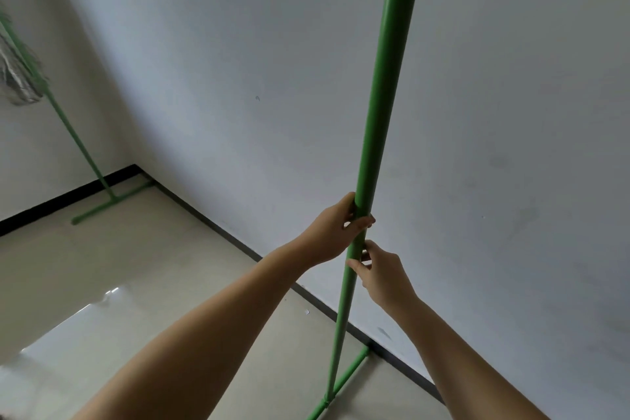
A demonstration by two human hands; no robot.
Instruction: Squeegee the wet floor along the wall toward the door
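Gripping the squeegee pole [375,133] with left hand [335,232] above right hand [385,274], both closed, I keep its blade [344,382] against the wall [272,61].

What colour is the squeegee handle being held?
Green; the squeegee handle shows clearly in the head view.

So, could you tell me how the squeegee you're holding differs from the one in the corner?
The held squeegee stands nearly upright, gripped by the left hand and right hand; the corner squeegee leans untouched against the far wall. The held one's blade meets the right wall; the other's lies by the corner. Both are green.
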